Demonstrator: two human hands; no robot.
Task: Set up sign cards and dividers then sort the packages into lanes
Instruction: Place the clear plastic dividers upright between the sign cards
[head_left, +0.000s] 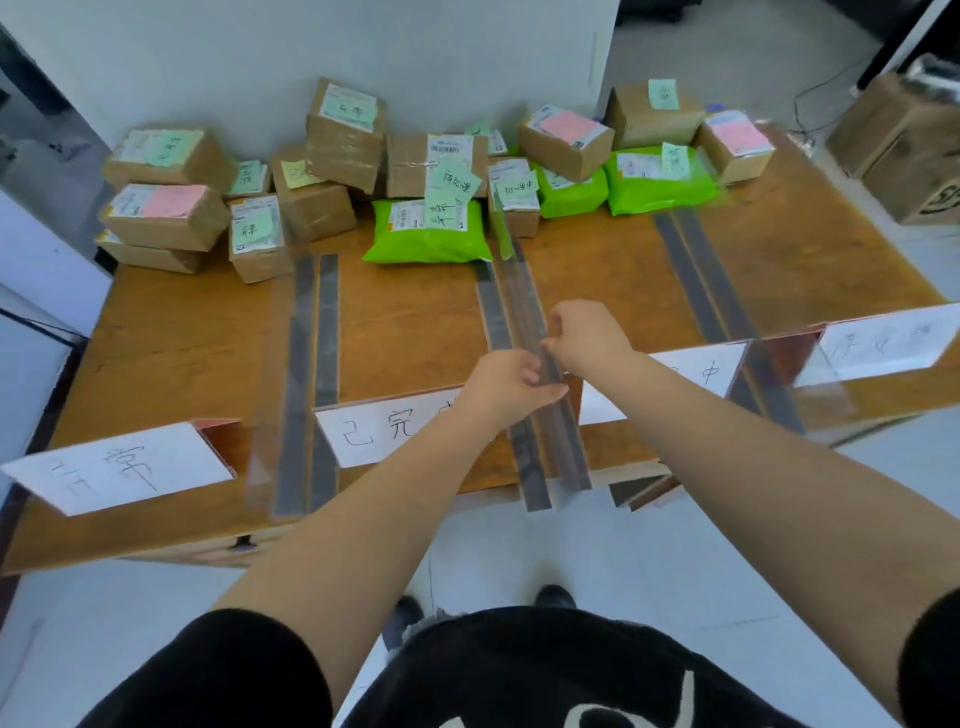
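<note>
A clear plastic divider (514, 291) stands along the middle of the wooden table (171, 353), running from the front edge toward the packages. My left hand (498, 382) and my right hand (584, 338) both pinch its top edge near the front. Two more clear dividers stand at the left (306, 364) and at the right (711, 291). White sign cards sit along the front edge: far left (124, 467), centre (379, 426), right (691, 374) and far right (888, 343). Cardboard boxes (166, 215) and green mailer bags (428, 234) with sticky notes are piled at the back.
A white wall panel (311, 47) rises behind the packages. A large cardboard box (904, 145) stands on the floor at the right. Pale floor tiles lie in front of the table, where my shoes (405, 618) show.
</note>
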